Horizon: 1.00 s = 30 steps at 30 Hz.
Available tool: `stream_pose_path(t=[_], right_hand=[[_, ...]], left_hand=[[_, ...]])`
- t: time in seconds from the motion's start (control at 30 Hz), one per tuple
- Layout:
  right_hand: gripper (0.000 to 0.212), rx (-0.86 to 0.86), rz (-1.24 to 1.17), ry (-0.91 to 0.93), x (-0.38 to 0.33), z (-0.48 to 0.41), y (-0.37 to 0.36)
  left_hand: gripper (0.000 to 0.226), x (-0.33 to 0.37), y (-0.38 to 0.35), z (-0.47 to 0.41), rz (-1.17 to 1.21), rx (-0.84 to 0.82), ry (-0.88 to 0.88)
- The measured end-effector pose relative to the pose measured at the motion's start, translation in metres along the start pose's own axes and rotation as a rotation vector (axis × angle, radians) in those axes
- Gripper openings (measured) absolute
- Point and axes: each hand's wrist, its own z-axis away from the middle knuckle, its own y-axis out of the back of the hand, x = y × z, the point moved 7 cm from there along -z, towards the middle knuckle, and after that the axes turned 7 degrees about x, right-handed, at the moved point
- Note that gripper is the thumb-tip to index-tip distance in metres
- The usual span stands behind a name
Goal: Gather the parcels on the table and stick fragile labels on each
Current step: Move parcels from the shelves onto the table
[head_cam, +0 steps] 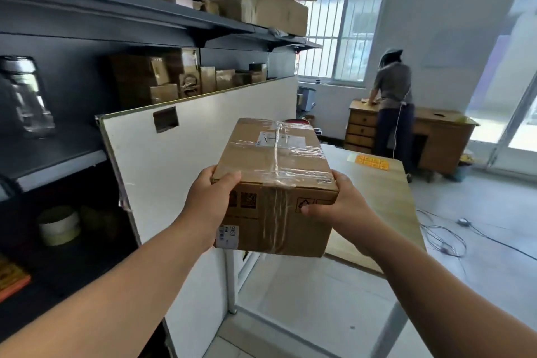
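A brown cardboard parcel (276,177), wrapped with clear tape and bearing a white shipping label, is held in the air in front of me. My left hand (212,200) grips its near left corner, thumb over the top edge. My right hand (340,206) grips the near right corner, thumb pressed on the front face. The parcel hangs over the left end of a light wooden table (386,206). A sheet of yellow-orange fragile labels (370,161) lies at the table's far end.
Dark shelving (96,26) with several cardboard boxes runs along the left. A white board (180,166) leans against it. Another person (393,107) stands at a wooden desk (441,136) in the back. Cables (447,238) lie on the floor to the right.
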Motion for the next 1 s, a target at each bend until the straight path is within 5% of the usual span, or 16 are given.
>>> stream_pose_path(t=[0.5, 1.0], right_hand=[[0.071, 0.216, -0.022, 0.011, 0.011, -0.214, -0.003], [0.081, 0.163, 0.053, 0.058, 0.097, -0.428, 0.016]], left_hand=[[0.021, 0.023, -0.101, -0.237, -0.004, -0.18, -0.025], [0.023, -0.023, -0.22, -0.405, -0.08, -0.185, 0.042]])
